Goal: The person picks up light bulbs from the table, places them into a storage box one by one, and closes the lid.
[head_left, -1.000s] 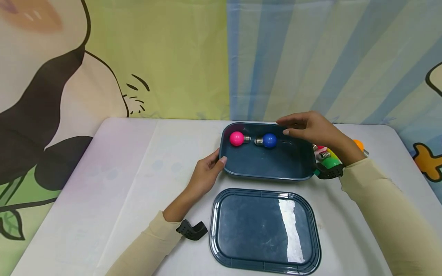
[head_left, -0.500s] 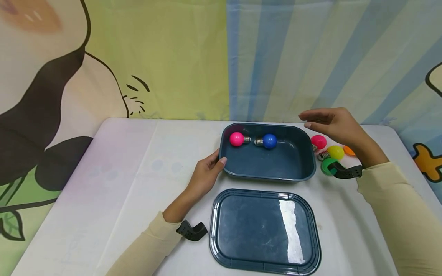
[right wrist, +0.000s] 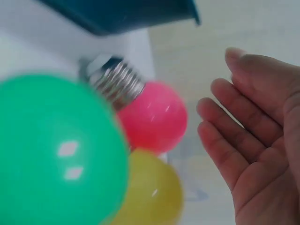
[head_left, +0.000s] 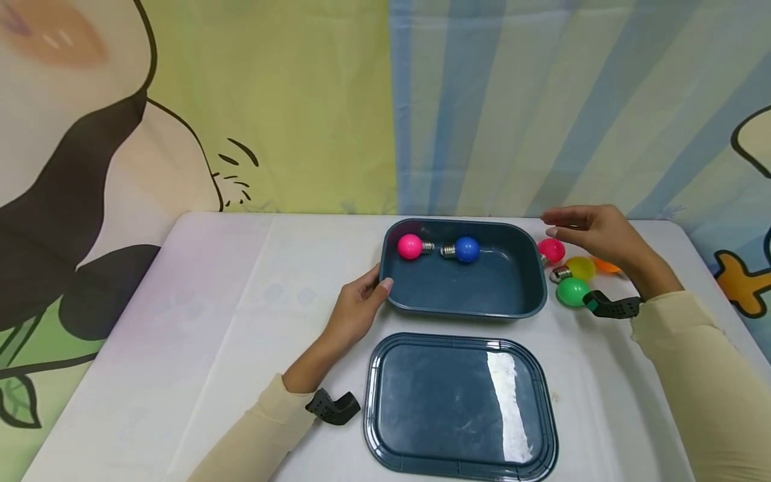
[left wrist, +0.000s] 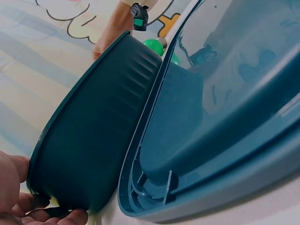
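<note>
A dark blue plastic container (head_left: 464, 291) stands on the table with a pink light bulb (head_left: 410, 246) and a blue light bulb (head_left: 467, 250) lying inside. My left hand (head_left: 354, 309) grips its left end, thumb at the rim; in the left wrist view fingers curl under the container's wall (left wrist: 89, 136). To the right, my right hand (head_left: 593, 231) is raised above a loose group: a pink bulb (head_left: 551, 250), a yellow bulb (head_left: 580, 268), a green bulb (head_left: 573, 292) and a partly hidden orange one (head_left: 605, 266). In the right wrist view its fingers (right wrist: 225, 154) are relaxed and hold nothing.
A matching dark blue lid (head_left: 452, 408) lies flat on the white table (head_left: 199, 375), just in front of the container. Behind the table hangs a printed cloth backdrop (head_left: 289, 114). Each wrist wears a black strap.
My right hand has moved right, from over the container's right end to above the loose bulbs, and lowered slightly in the last half second. The left hand keeps its grip on the container.
</note>
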### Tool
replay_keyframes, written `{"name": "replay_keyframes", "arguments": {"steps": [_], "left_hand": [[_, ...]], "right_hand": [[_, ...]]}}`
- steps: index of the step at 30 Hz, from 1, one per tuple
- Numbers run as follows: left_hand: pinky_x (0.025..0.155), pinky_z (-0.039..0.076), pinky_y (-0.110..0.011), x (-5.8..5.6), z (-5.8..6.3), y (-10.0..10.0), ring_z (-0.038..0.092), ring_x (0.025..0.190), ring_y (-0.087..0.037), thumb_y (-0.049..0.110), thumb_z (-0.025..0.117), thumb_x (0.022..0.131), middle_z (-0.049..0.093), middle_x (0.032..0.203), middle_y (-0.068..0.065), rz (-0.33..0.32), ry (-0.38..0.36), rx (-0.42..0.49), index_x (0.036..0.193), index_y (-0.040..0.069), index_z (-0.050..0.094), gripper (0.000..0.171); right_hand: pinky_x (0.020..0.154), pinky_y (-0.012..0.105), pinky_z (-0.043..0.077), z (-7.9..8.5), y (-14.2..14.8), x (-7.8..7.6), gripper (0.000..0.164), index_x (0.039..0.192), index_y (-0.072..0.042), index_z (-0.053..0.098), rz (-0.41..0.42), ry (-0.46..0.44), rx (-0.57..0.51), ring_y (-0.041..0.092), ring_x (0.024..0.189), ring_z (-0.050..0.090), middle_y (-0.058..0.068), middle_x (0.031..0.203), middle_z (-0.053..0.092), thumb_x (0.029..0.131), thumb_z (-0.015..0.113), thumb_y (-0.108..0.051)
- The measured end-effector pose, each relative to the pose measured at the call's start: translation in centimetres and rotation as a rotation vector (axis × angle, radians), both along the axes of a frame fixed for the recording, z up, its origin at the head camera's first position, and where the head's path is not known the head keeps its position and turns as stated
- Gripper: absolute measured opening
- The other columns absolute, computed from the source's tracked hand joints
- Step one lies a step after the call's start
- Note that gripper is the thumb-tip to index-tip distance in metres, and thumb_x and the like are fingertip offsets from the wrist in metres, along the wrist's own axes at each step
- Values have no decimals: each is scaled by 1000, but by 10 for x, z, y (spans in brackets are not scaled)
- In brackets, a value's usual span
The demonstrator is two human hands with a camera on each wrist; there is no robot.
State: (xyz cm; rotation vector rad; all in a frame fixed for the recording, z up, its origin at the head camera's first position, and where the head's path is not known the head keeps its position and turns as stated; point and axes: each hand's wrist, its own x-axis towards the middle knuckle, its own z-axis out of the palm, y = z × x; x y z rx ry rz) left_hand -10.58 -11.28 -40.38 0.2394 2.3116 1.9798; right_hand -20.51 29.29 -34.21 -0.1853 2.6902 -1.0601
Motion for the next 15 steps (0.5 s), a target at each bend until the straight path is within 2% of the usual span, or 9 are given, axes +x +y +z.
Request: {"name": "replay_keyframes", "arguments": {"steps": [4, 7, 15], "left_hand": [[102, 42, -29, 2, 0, -2, 44, 132, -22, 29, 56, 101, 44, 146, -14, 17, 3, -26, 145, -2, 40, 56], [101, 42, -30, 3, 0, -4, 43, 133, -21, 30, 57, 100, 44, 146, -14, 27, -1, -37, 145, -1, 41, 57], [102, 41, -31, 2, 0, -4, 42, 133, -22, 26, 56, 101, 43, 146, -15, 30, -24, -41, 145, -1, 40, 55]], "right_hand": [[90, 33, 52, -10, 6, -2, 49, 139, -5, 52, 31, -47, -1, 39, 124, 49, 20, 138, 51, 98, 61, -31], [88, 31, 54, -16, 8, -3, 51, 140, -5, 50, 52, -73, -18, 40, 126, 48, 20, 139, 50, 97, 63, -30], [83, 27, 55, -21, 13, -2, 55, 140, -4, 51, 79, -55, 21, 42, 122, 50, 23, 137, 51, 94, 66, -30]]}}
